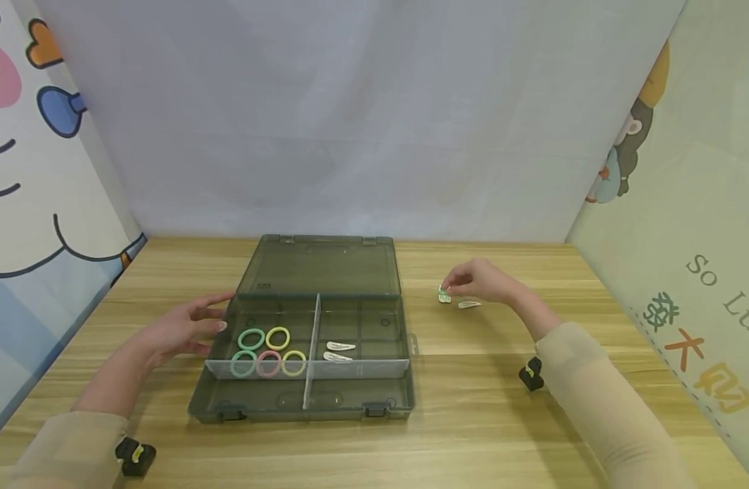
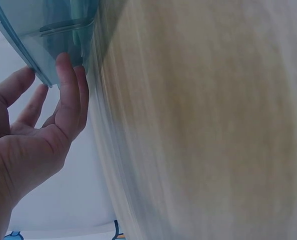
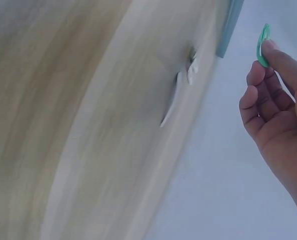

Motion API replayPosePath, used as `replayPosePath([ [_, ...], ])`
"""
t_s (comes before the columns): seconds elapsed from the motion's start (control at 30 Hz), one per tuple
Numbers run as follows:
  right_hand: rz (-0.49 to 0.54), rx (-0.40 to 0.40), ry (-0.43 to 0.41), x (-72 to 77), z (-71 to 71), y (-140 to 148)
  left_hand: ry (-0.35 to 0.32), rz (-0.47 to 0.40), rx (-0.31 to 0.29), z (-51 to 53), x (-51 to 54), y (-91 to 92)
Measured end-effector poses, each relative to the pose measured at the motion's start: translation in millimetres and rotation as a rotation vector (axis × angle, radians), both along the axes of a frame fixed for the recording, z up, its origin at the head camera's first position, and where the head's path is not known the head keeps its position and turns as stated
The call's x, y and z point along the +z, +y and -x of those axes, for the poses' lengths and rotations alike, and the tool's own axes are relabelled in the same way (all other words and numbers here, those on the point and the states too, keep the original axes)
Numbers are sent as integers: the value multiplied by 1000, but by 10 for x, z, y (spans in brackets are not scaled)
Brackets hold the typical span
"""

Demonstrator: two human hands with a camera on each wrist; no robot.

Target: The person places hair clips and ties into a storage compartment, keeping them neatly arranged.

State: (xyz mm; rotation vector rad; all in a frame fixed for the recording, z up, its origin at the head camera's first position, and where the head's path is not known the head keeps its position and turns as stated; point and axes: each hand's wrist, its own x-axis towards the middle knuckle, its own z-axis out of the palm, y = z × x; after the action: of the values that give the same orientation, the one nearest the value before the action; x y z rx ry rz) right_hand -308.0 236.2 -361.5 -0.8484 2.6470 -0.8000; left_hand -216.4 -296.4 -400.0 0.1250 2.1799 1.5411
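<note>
My right hand [image 1: 481, 280] pinches a green snap hair clip [image 3: 262, 46] between thumb and fingertips, raised over the table. Below it lie white snap clips [image 1: 469, 304] on the wood, also seen in the right wrist view. My left hand [image 1: 181, 329] touches the left side of a translucent grey divided box [image 1: 362, 413], its fingers extended against the wall [image 2: 68, 42]. Several green, yellow and pink hair ties [image 1: 269, 363] lie in the box's back-left compartment. Two white snap clips [image 1: 340, 346] lie in the back-right compartment.
The box's lid [image 1: 325, 268] is folded back flat toward the rear. A white divider [image 1: 316, 326] splits the box left from right, and another runs across it. Pale cloth [image 1: 374, 136] hangs behind the table, with printed panels at both sides.
</note>
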Motion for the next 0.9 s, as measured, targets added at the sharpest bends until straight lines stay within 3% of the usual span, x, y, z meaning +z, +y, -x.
replayPosePath([
  [0.2,45,46,23,107,-46,-82,0,0,1,-7,1,4],
  [0.63,93,55,70,325,-149,-312,-2,4,6,-13,20,13],
  [0.9,151,99,118,375,-169,-465,-5,3,6,-21,28,21],
])
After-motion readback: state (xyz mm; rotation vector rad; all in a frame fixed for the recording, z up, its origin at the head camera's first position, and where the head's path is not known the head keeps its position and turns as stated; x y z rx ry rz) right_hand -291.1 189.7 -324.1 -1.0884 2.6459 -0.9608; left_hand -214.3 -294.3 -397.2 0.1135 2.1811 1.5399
